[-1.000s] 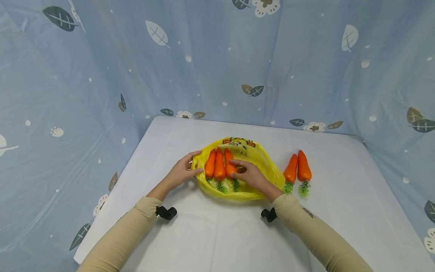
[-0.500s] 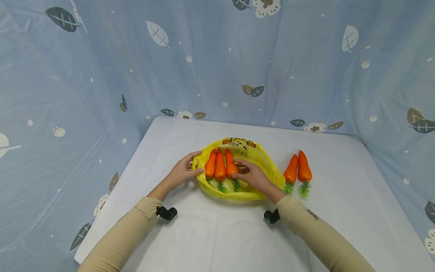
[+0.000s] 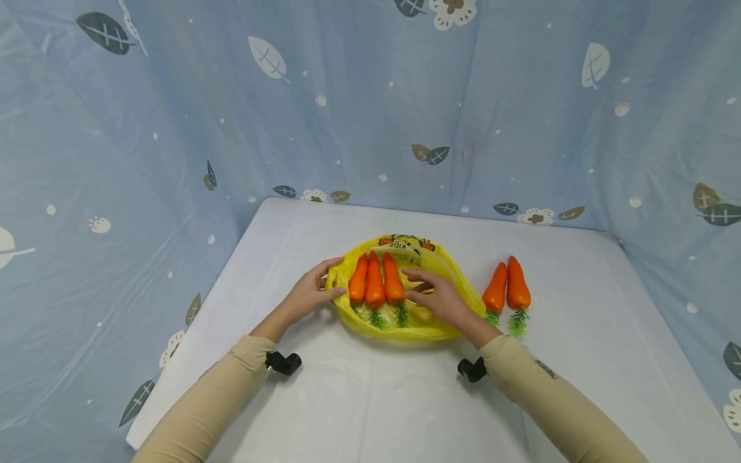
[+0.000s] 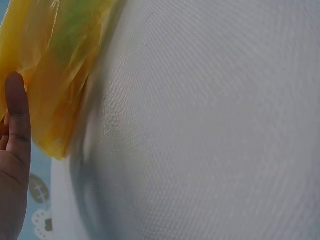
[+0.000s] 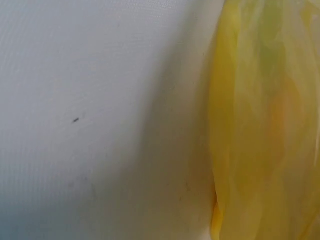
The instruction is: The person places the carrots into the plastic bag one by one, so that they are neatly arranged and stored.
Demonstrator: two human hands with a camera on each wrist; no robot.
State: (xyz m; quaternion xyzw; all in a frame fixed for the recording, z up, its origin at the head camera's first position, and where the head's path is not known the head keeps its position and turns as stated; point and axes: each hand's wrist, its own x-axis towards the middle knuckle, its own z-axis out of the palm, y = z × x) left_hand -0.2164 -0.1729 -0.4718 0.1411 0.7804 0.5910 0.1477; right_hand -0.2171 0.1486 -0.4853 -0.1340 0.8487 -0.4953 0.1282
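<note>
A yellow plastic bag (image 3: 448, 270) lies spread on the table, its mouth facing up. Inside its left half, three orange carrots (image 3: 375, 286) with green tops lie side by side. My left hand (image 3: 309, 292) holds the bag's left rim; in the left wrist view its thumb (image 4: 17, 110) lies against the yellow plastic (image 4: 55, 110). Over the right part of the bag's mouth is my right hand (image 3: 440, 299), fingers apart and holding nothing, just right of the rightmost carrot. The right wrist view shows the bag's side (image 5: 265, 130) but not the hand.
Two more carrots (image 3: 518, 286) lie on the table to the right of the bag, near the right forearm. The white table (image 3: 347, 399) is backed by a blue curtain (image 3: 347, 116) with leaf prints.
My right hand has let go of the rightmost carrot in the bag and drawn slightly to the right. The left hand and the bag have stayed in place.
</note>
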